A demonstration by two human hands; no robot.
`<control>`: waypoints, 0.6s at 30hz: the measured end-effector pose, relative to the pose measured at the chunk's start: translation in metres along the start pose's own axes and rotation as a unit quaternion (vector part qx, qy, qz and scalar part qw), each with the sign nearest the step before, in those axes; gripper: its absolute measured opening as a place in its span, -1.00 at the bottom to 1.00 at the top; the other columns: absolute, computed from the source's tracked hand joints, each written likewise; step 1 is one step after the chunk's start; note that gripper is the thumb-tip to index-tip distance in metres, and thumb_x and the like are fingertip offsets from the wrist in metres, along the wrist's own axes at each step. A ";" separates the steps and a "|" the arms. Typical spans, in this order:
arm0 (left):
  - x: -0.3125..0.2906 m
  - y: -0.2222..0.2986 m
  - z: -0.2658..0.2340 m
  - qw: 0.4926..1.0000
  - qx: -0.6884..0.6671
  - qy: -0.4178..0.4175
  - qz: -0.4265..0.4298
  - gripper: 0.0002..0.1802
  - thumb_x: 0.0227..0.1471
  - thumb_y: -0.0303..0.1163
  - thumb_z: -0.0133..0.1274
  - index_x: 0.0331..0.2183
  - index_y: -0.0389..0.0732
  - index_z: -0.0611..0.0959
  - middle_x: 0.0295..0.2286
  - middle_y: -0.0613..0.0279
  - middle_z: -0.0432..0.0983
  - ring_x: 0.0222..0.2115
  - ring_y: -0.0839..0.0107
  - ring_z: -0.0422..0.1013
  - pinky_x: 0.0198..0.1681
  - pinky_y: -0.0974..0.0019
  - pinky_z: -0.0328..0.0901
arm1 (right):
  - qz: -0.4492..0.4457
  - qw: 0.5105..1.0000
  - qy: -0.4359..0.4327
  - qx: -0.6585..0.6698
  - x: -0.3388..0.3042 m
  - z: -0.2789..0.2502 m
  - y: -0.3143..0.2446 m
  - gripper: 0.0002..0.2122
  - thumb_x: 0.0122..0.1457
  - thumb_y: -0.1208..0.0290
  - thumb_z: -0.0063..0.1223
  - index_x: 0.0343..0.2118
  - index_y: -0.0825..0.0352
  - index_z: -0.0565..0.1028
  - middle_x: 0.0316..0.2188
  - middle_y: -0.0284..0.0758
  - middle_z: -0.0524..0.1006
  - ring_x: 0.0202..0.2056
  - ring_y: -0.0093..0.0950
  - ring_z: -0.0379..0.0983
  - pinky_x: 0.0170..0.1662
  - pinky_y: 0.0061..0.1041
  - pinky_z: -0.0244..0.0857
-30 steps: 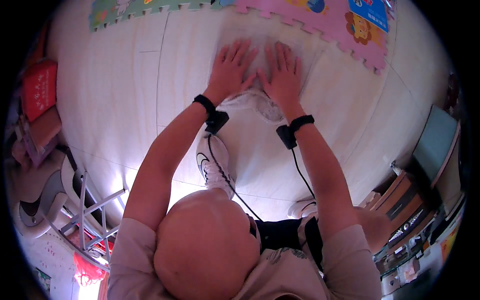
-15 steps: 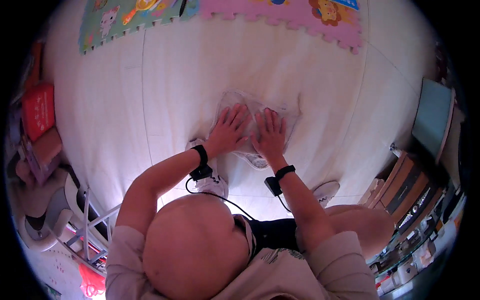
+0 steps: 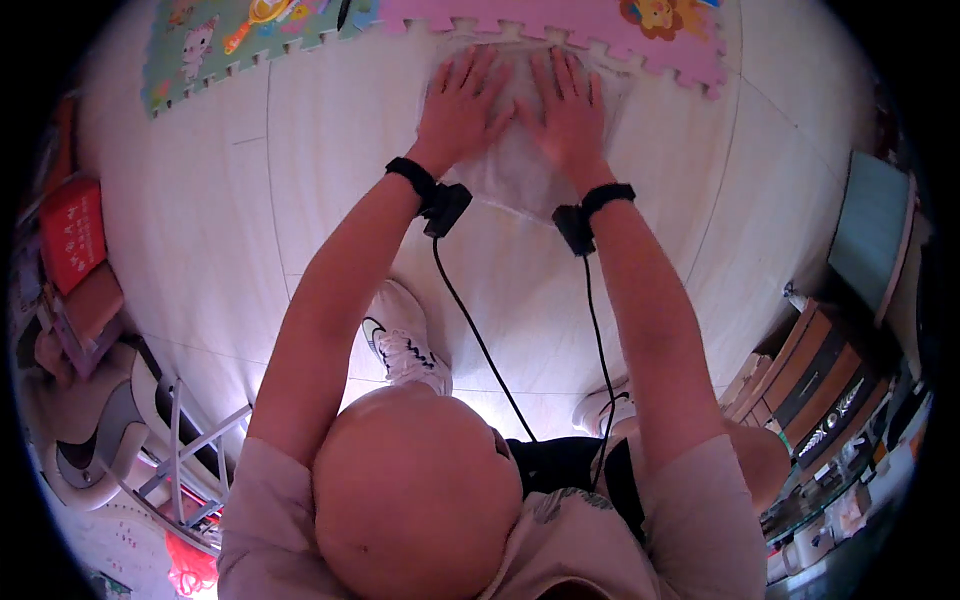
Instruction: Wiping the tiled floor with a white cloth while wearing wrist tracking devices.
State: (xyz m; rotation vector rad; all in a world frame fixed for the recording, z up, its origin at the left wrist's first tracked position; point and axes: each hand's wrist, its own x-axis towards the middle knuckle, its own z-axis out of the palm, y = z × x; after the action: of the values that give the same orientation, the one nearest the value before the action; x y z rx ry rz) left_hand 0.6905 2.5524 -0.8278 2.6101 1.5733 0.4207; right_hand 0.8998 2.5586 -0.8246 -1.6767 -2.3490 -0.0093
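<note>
A thin, pale cloth (image 3: 510, 180) lies spread on the light tiled floor (image 3: 350, 180), its far edge close to the foam play mat. My left hand (image 3: 465, 110) presses flat on the cloth's left part with fingers spread and pointing away from me. Beside it, my right hand (image 3: 565, 110) rests flat on the right part, fingers apart as well. The thumbs point toward each other with a small gap between them. Both wrists wear black straps with small boxes and cables.
Ahead lies a jigsaw-edged foam mat, its green part (image 3: 215, 60) bearing a yellow toy (image 3: 262, 15), its pink part (image 3: 560, 20) to the right. A red box (image 3: 75, 235) and metal-legged frame (image 3: 185, 450) stand left; a wooden drawer cabinet (image 3: 815, 385) stands right. My shoe (image 3: 400, 340) is below.
Both hands have slid forward, away from me, carrying the cloth from mid-floor up to the mat's edge. My arms are now stretched further out.
</note>
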 end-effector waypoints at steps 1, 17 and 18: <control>0.003 0.001 0.002 1.000 -0.013 0.015 -0.011 -0.24 0.31 0.14 -0.02 0.41 0.05 0.37 0.44 0.12 0.12 0.44 0.07 0.07 0.45 -0.17 -0.07 | -0.013 1.000 0.009 0.000 0.002 0.002 0.004 -0.28 0.33 -0.14 -0.01 0.47 0.13 0.26 0.49 -0.27 0.22 0.50 -0.33 0.07 0.51 -0.01 -0.14; -0.091 0.080 -0.009 0.993 -0.053 -0.078 -0.071 -0.21 0.33 0.10 -0.08 0.42 -0.10 0.30 0.45 -0.03 0.05 0.47 -0.07 -0.04 0.44 -0.31 -0.13 | 0.036 0.996 -0.052 0.062 -0.107 -0.031 -0.029 -0.25 0.34 -0.05 0.01 0.46 0.34 0.21 0.47 -0.16 0.23 0.49 -0.22 0.08 0.51 -0.05 -0.12; -0.103 0.085 -0.011 0.993 -0.052 -0.079 -0.070 -0.21 0.33 0.10 -0.08 0.42 -0.10 0.30 0.45 -0.03 0.05 0.47 -0.07 -0.04 0.44 -0.31 -0.13 | 0.038 0.995 -0.063 0.074 -0.120 -0.034 -0.032 -0.24 0.35 -0.05 -0.01 0.47 0.36 0.17 0.49 -0.14 0.18 0.50 -0.19 0.06 0.51 -0.02 -0.14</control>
State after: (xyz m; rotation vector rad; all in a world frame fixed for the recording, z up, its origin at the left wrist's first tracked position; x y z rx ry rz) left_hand 0.7148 2.4209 -0.8208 2.3739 1.6230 0.2704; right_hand 0.9131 2.4308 -0.8126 -1.7378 -2.3083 0.2861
